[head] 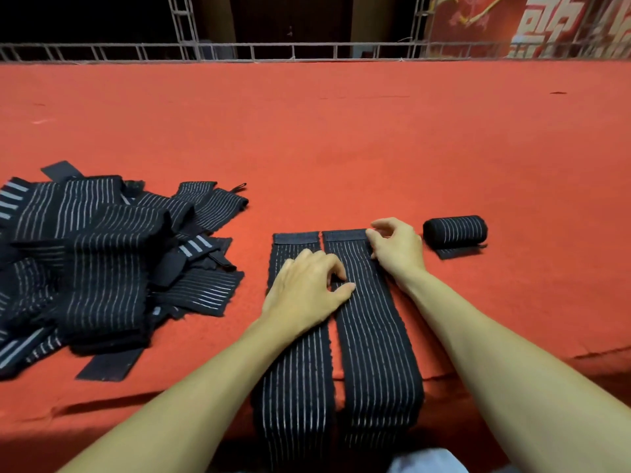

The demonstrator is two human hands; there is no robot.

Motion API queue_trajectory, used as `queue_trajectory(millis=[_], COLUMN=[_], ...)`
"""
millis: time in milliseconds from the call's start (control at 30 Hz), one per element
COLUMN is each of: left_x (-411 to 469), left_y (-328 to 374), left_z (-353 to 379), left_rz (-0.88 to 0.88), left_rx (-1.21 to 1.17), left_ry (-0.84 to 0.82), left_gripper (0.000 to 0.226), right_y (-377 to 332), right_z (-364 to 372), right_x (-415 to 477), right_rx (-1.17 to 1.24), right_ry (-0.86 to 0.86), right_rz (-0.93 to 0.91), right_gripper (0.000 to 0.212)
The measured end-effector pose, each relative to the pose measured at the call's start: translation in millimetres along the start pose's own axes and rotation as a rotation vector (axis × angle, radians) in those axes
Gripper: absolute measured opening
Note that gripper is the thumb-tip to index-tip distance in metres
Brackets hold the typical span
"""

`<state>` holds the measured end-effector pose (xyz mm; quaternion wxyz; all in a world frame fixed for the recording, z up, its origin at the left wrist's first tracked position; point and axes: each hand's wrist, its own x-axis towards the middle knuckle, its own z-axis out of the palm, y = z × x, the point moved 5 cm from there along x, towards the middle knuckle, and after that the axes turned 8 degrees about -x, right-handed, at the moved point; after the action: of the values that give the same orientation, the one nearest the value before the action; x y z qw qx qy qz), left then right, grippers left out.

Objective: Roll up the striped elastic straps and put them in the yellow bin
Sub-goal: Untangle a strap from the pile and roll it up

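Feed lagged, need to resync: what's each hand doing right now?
Left hand: fingers bent, resting across the left strap and right strap; grip cannot be told.
Right hand: pinches the right strap's far corner.

Red banner [478, 25] bears cropped white characters, unreadable.

A wide bench [341, 131] fills most of what I can see, covered in an orange-red felt cloth [444, 107] that bends over the near edge in soft creases. Along its far side runs a low silver metal truss rail [307, 51], with a truss upright [182, 22] rising from it on the left. Behind that the room is very dark. At the far right hangs a red banner [495, 22] with large white characters. The cloth is evenly lit, and shadow gathers under the near edge.
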<state>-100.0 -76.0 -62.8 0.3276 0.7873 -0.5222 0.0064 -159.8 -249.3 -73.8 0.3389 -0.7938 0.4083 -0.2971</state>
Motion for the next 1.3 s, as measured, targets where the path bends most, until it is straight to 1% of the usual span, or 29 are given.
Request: queue_trajectory(millis=[67,133,233,333,400,433,467,500,567,633,667,700,733,800,833,867,900,1033,1100,1200,1300], left_x=[0,-1,-5,-7,-10,-13,-14,-15,-21,-25,-26,-27,-27,-31,-36,-39,-43,-53,-58,-66,-73], left_y=[2,4,14,19,22,24,22,20,16,21,24,26,28,35,38,41,45,57,57,51,40], left_z=[0,-1,1,3,0,-3,-4,-5,-5,-11,-16,-21,-25,-37,-46,-55,-65,-99,-108,-112,-109], left_rz=[0.040,0.078,0.208,0.278,0.251,0.198,0.102,-0.015,-0.221,-0.331,-0.375,-0.402,-0.411,-0.384,-0.363,-0.351,-0.338,-0.271,-0.271,-0.287,-0.325], left_rx=[0.036,0.060,0.204,0.341,0.347,0.319,0.263,0.165,-0.152,-0.472,-0.588,-0.680,-0.747,-0.851,-0.908,-0.966,-1.019,-1.235,-1.298,-1.312,-1.299], left_ry=[0.020,0.043,0.091,0.151,0.151,0.142,0.106,0.073,0.008,-0.006,-0.005,-0.005,-0.021,-0.071,-0.080,-0.077,-0.073,-0.100,-0.104,-0.122,-0.132], left_gripper=[0.018,0.016,0.016,0.023,0.022,0.020,0.021,0.030,0.060,0.083,0.088,0.085,0.073,0.034,0.020,0.010,0.006,0.018,0.018,0.018,0.022], right_y=[-5,-7,-9,-13,-12,-14,-16,-19,-29,-46,-56,-66,-77,-98,-109,-117,-124,-144,-148,-146,-138], right_z=[5,10,9,6,0,-6,-12,-20,-34,-46,-49,-53,-56,-61,-63,-65,-68,-72,-70,-59,-51], right_x=[3,5,3,-6,-14,-21,-27,-32,-44,-58,-64,-69,-73,-81,-86,-89,-92,-97,-98,-100,-102], right_rx=[-0.134,-0.228,-0.264,-0.172,0.014,0.141,0.273,0.394,0.571,0.728,0.805,0.872,0.922,0.957,0.955,0.948,0.942,0.976,0.978,0.844,0.725], right_ry=[-0.042,-0.074,-0.054,-0.019,-0.001,0.007,0.015,0.023,0.003,-0.064,-0.115,-0.171,-0.223,-0.290,-0.302,-0.301,-0.291,-0.248,-0.233,-0.227,-0.236], right_rz=[-0.040,-0.050,-0.017,-0.041,-0.005,0.031,0.073,0.105,0.143,0.150,0.142,0.131,0.121,0.101,0.095,0.099,0.108,0.106,0.101,0.070,0.059], right_gripper=[0.032,0.036,0.030,0.017,0.006,0.007,0.011,0.014,0.013,0.010,0.011,0.013,0.016,0.020,0.019,0.015,0.010,0.009,0.006,0.008,0.008])
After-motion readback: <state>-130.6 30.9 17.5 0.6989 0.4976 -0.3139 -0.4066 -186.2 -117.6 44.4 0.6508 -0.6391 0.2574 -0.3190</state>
